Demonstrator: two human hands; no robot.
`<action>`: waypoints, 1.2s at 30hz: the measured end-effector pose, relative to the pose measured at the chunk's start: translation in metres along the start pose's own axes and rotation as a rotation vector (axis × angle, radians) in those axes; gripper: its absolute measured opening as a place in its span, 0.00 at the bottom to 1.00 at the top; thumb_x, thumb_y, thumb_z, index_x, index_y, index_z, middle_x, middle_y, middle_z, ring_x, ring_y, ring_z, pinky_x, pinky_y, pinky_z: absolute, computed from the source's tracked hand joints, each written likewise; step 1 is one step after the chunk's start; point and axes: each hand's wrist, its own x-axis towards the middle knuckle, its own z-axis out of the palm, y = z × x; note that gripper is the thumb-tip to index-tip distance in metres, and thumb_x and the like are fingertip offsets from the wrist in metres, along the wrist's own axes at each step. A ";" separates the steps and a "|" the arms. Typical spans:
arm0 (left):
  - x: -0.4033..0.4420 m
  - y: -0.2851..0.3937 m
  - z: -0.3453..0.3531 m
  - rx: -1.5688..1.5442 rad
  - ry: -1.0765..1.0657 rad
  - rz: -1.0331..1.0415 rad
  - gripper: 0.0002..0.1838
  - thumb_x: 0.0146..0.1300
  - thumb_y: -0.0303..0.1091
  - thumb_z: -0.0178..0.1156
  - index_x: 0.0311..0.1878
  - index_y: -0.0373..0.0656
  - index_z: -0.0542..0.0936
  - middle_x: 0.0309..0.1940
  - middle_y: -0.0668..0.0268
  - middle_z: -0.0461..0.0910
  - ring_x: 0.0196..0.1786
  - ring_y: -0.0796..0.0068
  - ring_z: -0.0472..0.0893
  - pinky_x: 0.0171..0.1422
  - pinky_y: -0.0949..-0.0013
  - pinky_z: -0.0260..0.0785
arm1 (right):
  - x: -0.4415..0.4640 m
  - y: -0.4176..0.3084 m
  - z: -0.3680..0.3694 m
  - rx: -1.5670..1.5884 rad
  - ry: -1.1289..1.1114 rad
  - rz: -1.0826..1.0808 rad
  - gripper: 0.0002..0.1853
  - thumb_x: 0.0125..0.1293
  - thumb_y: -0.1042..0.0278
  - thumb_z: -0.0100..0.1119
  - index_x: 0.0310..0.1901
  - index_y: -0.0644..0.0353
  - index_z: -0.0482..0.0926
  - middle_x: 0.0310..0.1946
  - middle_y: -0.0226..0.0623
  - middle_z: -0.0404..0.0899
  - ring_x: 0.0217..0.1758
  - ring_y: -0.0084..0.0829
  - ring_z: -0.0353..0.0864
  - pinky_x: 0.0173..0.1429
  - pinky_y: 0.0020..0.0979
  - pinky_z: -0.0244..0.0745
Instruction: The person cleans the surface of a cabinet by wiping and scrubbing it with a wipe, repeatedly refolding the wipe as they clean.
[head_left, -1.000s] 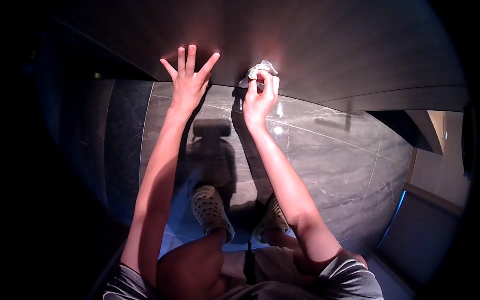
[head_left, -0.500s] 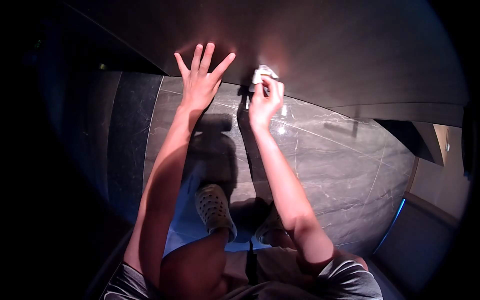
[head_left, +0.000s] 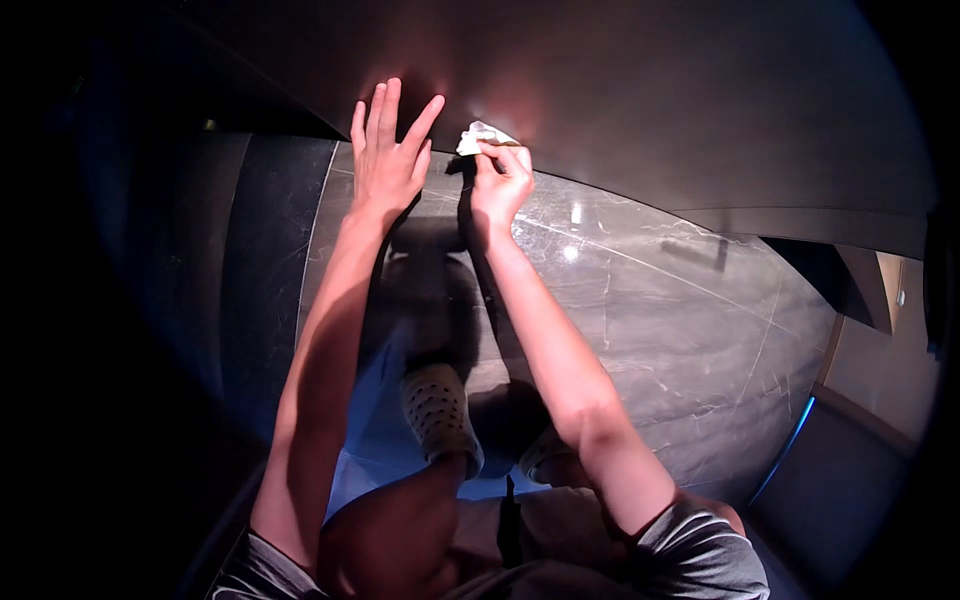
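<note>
One crumpled white tissue (head_left: 484,136) is lying against or just over the lower edge of a dark panel (head_left: 660,110); contact is hard to tell. Its long axis is running roughly crosswise, with a loose end pointing left toward the left hand (head_left: 388,170) and the opposite end tucking into the right hand (head_left: 503,185). The right hand's grip is closing on the tissue, thumb and fingers pinching it. The left hand's grip is holding nothing: it is opening flat, palm toward the panel, four fingers pointing away from the body and one thumb standing apart on the tissue's side. The two hands are sitting near each other without touching.

Below them, grey marbled tiling (head_left: 660,310) is carrying dark shadows of the arms. Two perforated clogs are showing, the left clog (head_left: 435,410) more fully than the right clog (head_left: 540,460), which the right arm is partly hiding. Two grey sleeves (head_left: 705,550) are covering the shoulders, and one blue light strip (head_left: 784,450) is glowing at the right.
</note>
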 end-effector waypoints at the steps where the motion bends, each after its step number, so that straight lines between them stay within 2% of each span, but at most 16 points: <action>1: -0.004 -0.001 -0.001 -0.053 0.021 -0.020 0.36 0.60 0.30 0.66 0.72 0.60 0.67 0.78 0.52 0.47 0.79 0.50 0.52 0.78 0.45 0.48 | 0.000 -0.003 -0.003 -0.011 -0.013 -0.005 0.09 0.53 0.86 0.66 0.34 0.62 0.85 0.33 0.37 0.77 0.38 0.33 0.80 0.44 0.31 0.74; 4: -0.016 0.005 0.001 -0.148 0.067 -0.043 0.33 0.60 0.28 0.63 0.70 0.56 0.69 0.74 0.56 0.55 0.75 0.53 0.59 0.77 0.49 0.54 | 0.006 -0.017 -0.012 -0.043 0.045 -0.041 0.09 0.53 0.87 0.66 0.35 0.63 0.85 0.34 0.37 0.79 0.39 0.31 0.81 0.44 0.29 0.76; 7: -0.021 0.013 0.001 -0.181 0.001 -0.051 0.32 0.59 0.27 0.63 0.69 0.56 0.71 0.74 0.57 0.56 0.74 0.53 0.61 0.75 0.51 0.57 | 0.007 -0.020 -0.014 -0.040 0.104 0.016 0.08 0.55 0.88 0.65 0.34 0.65 0.84 0.36 0.37 0.79 0.41 0.31 0.82 0.46 0.29 0.78; 10: -0.025 0.017 0.006 -0.314 -0.087 -0.114 0.25 0.61 0.27 0.61 0.63 0.48 0.75 0.64 0.58 0.70 0.66 0.58 0.71 0.69 0.56 0.63 | 0.006 -0.024 -0.002 0.042 0.062 -0.004 0.08 0.56 0.89 0.64 0.34 0.66 0.83 0.38 0.38 0.78 0.42 0.31 0.82 0.47 0.30 0.79; 12: -0.027 0.022 0.009 -0.371 -0.149 -0.137 0.20 0.63 0.29 0.60 0.60 0.42 0.76 0.52 0.58 0.79 0.57 0.61 0.79 0.63 0.60 0.69 | 0.001 -0.025 0.003 0.184 -0.009 0.168 0.07 0.57 0.89 0.63 0.34 0.67 0.83 0.39 0.38 0.78 0.46 0.31 0.82 0.48 0.30 0.79; 15: -0.028 0.038 0.026 -0.726 -0.216 -0.401 0.21 0.64 0.31 0.61 0.60 0.41 0.75 0.51 0.56 0.80 0.54 0.61 0.82 0.56 0.60 0.73 | -0.001 -0.022 -0.002 0.220 -0.096 0.205 0.08 0.62 0.84 0.60 0.42 0.67 0.84 0.42 0.37 0.81 0.47 0.29 0.82 0.50 0.28 0.79; 16: -0.025 0.042 0.033 -0.841 -0.162 -0.454 0.20 0.64 0.32 0.63 0.58 0.40 0.75 0.47 0.55 0.83 0.46 0.62 0.85 0.49 0.62 0.77 | -0.003 -0.021 -0.007 0.202 -0.130 0.191 0.09 0.64 0.83 0.59 0.44 0.66 0.84 0.43 0.37 0.82 0.47 0.28 0.82 0.50 0.28 0.79; 18: -0.020 0.054 0.041 -0.878 -0.148 -0.635 0.19 0.64 0.32 0.64 0.57 0.40 0.75 0.43 0.57 0.84 0.42 0.65 0.86 0.46 0.63 0.77 | -0.004 -0.020 -0.013 0.191 -0.173 0.125 0.13 0.68 0.78 0.54 0.51 0.65 0.84 0.45 0.39 0.85 0.47 0.25 0.83 0.52 0.26 0.78; 21: -0.009 0.061 0.050 -0.944 -0.031 -0.805 0.17 0.63 0.31 0.67 0.52 0.38 0.75 0.37 0.59 0.85 0.37 0.72 0.87 0.38 0.69 0.79 | 0.003 -0.020 -0.025 0.383 -0.306 0.361 0.13 0.68 0.78 0.53 0.51 0.66 0.84 0.46 0.41 0.86 0.46 0.26 0.84 0.52 0.28 0.78; 25: -0.006 0.065 0.060 -1.154 0.021 -1.104 0.11 0.64 0.34 0.68 0.41 0.39 0.77 0.35 0.61 0.85 0.36 0.77 0.86 0.33 0.74 0.78 | 0.020 -0.040 -0.048 0.110 -0.474 0.279 0.14 0.67 0.80 0.54 0.53 0.70 0.82 0.44 0.42 0.86 0.48 0.27 0.83 0.56 0.26 0.76; 27: -0.005 0.063 0.058 -1.236 -0.135 -1.301 0.11 0.69 0.41 0.63 0.36 0.44 0.78 0.33 0.65 0.84 0.37 0.81 0.84 0.35 0.78 0.75 | 0.024 -0.027 -0.052 0.164 -0.396 0.207 0.14 0.68 0.80 0.50 0.51 0.65 0.82 0.33 0.36 0.84 0.37 0.22 0.80 0.46 0.24 0.76; 29: -0.001 0.067 0.053 -1.287 -0.113 -1.289 0.15 0.70 0.44 0.61 0.32 0.43 0.80 0.32 0.65 0.85 0.37 0.78 0.85 0.37 0.76 0.75 | 0.030 -0.022 -0.064 0.335 -0.344 0.263 0.13 0.69 0.79 0.47 0.47 0.63 0.82 0.26 0.31 0.80 0.29 0.18 0.76 0.38 0.24 0.75; 30: 0.001 0.069 0.051 -1.331 -0.089 -1.285 0.15 0.70 0.43 0.61 0.32 0.42 0.81 0.32 0.64 0.85 0.36 0.76 0.85 0.38 0.75 0.76 | 0.030 -0.037 -0.070 0.274 -0.271 0.311 0.11 0.69 0.80 0.45 0.41 0.62 0.80 0.19 0.25 0.69 0.22 0.15 0.67 0.30 0.24 0.68; 31: 0.003 0.071 0.050 -1.375 -0.063 -1.280 0.14 0.70 0.41 0.61 0.32 0.41 0.82 0.32 0.64 0.86 0.35 0.75 0.86 0.39 0.74 0.76 | 0.031 -0.030 -0.075 0.194 -0.213 0.271 0.10 0.67 0.82 0.44 0.38 0.62 0.79 0.18 0.24 0.66 0.20 0.16 0.64 0.26 0.27 0.63; 33: 0.007 0.076 0.048 -1.090 -0.014 -1.057 0.12 0.70 0.38 0.60 0.36 0.39 0.82 0.33 0.60 0.86 0.38 0.73 0.86 0.41 0.72 0.76 | 0.032 -0.032 -0.087 -0.032 -0.218 0.132 0.10 0.63 0.83 0.45 0.36 0.61 0.79 0.16 0.27 0.65 0.21 0.16 0.65 0.25 0.29 0.60; 36: 0.007 0.092 0.040 -0.782 0.065 -0.755 0.10 0.67 0.32 0.60 0.46 0.37 0.82 0.39 0.55 0.85 0.43 0.65 0.87 0.48 0.64 0.76 | 0.035 -0.039 -0.101 -0.170 -0.298 0.129 0.10 0.60 0.82 0.47 0.36 0.61 0.79 0.18 0.34 0.70 0.21 0.23 0.71 0.28 0.31 0.66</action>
